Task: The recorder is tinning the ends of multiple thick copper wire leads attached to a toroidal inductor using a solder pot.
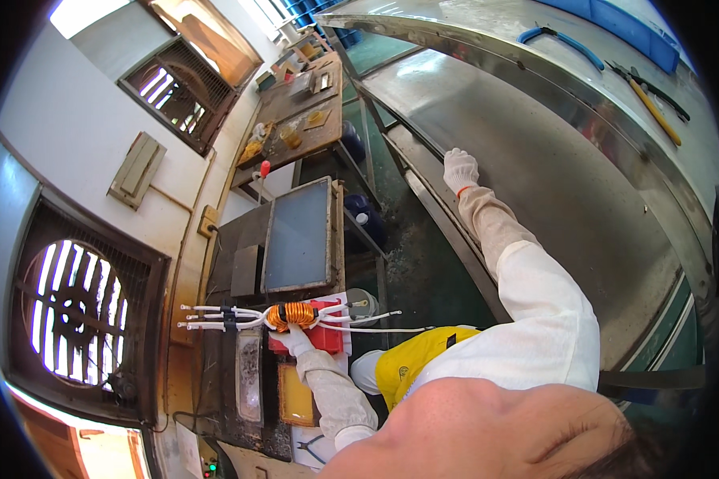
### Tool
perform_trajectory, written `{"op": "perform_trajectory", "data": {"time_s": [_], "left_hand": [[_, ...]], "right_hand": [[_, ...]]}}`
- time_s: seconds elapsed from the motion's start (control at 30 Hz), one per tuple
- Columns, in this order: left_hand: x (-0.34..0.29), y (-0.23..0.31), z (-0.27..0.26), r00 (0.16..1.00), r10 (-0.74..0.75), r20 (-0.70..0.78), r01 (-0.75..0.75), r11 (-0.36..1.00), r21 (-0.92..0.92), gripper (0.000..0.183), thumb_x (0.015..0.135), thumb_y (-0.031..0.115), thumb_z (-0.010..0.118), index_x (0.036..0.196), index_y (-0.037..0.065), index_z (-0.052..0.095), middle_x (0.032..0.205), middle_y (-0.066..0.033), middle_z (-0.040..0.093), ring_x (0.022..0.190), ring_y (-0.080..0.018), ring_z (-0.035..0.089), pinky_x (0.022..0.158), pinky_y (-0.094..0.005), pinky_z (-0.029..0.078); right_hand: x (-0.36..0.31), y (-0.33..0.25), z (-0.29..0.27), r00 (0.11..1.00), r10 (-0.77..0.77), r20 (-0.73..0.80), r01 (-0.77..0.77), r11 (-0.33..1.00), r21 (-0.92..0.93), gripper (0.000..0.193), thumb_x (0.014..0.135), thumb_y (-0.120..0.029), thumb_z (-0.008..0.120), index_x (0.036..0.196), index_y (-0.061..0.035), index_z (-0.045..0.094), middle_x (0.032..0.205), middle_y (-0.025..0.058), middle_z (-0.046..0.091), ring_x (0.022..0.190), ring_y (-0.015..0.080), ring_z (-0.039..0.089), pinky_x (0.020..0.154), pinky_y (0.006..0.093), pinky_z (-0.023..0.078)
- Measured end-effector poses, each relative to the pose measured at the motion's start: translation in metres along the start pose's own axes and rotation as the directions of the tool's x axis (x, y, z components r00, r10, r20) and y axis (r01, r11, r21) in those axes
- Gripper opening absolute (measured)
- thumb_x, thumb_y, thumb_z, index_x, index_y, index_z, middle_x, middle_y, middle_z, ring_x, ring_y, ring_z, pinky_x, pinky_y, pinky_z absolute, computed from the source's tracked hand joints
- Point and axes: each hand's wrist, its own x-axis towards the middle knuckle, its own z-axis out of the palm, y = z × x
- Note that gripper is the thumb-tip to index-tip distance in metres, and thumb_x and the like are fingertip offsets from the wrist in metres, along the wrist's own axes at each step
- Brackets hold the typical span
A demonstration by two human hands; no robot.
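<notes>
My left hand point(295, 342), in a whitish glove, is closed on the lower side of a copper-wound coil point(291, 316). Its fingers are partly hidden by the windings. Several white-sleeved leads point(230, 318) run out of the coil to both sides, some ending in metal lugs, with a black band round those on the left. Beneath the coil lies a red block or box point(327, 338). My right hand point(461, 169), in a white knitted glove with an orange cuff edge, is curled like a fist by the edge of a metal shelf point(567, 176); what it holds, if anything, is hidden.
Beyond the coil, a framed grey plate point(299, 233) lies on the bench. A yellow-filled tray point(296, 394) and a long narrow tray point(248, 377) are near my left forearm. Pliers point(651, 104) lie on the metal tabletop at right. A wooden table point(295, 120) stands farther off.
</notes>
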Motion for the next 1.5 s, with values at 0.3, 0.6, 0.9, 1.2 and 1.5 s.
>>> {"op": "perform_trajectory", "data": {"time_s": [0.3,0.6,0.9,1.2,1.5], "left_hand": [[-0.003,-0.009,-0.003,1.000,0.003,-0.009,-0.003,1.000,0.028,0.081,0.086,0.011,0.063,0.151,-0.002,0.016,0.146,-0.0293,0.040,0.136,-0.0387,0.042,0.111,-0.0408,0.036],[-0.017,0.034,-0.004,0.984,-0.152,0.091,0.139,0.981,0.138,0.086,0.085,0.021,0.066,0.152,0.002,0.016,0.139,-0.0325,0.047,0.129,-0.0445,0.048,0.108,-0.0431,0.037],[-0.014,0.019,-0.003,0.988,-0.140,0.063,0.130,0.982,0.136,0.094,0.078,0.029,0.071,0.152,0.006,0.018,0.134,-0.0297,0.053,0.123,-0.0433,0.053,0.104,-0.0454,0.041],[-0.013,0.008,0.000,0.984,-0.155,0.092,0.143,0.982,0.124,0.095,0.078,0.031,0.072,0.152,0.008,0.019,0.134,-0.0277,0.055,0.123,-0.0407,0.055,0.103,-0.0449,0.042],[-0.023,0.029,-0.007,0.986,0.000,0.169,0.087,0.859,-0.504,0.069,0.077,-0.003,0.068,0.138,0.002,0.037,0.130,-0.0139,0.055,0.121,-0.0268,0.054,0.103,-0.0359,0.043]], "right_hand": [[-0.007,-0.021,0.015,0.983,-0.063,-0.172,0.076,0.994,0.072,0.011,0.095,-0.012,0.047,0.097,-0.0110,0.058,0.093,0.0115,0.066,0.088,0.0292,0.068,0.072,0.0420,0.057],[-0.037,-0.015,0.033,0.942,0.052,-0.333,-0.029,0.997,0.073,0.035,0.092,-0.028,0.057,0.120,-0.0082,0.055,0.110,0.0122,0.060,0.101,0.0289,0.059,0.084,0.0417,0.051],[-0.146,-0.206,-0.035,0.633,-0.726,-0.269,0.562,0.192,0.804,0.049,0.085,-0.026,0.068,0.127,-0.0046,0.057,0.123,0.0179,0.061,0.116,0.0341,0.057,0.101,0.0399,0.044],[-0.260,-0.300,-0.082,0.546,-0.837,-0.030,0.053,-0.001,0.999,0.080,0.077,-0.020,0.081,0.142,-0.0037,0.038,0.132,0.0197,0.053,0.123,0.0318,0.054,0.105,0.0354,0.043],[-0.274,-0.297,-0.069,0.674,-0.732,-0.100,0.110,-0.035,0.993,0.067,0.077,-0.012,0.079,0.134,-0.0060,0.044,0.121,0.0181,0.058,0.113,0.0325,0.060,0.098,0.0377,0.047]]}}
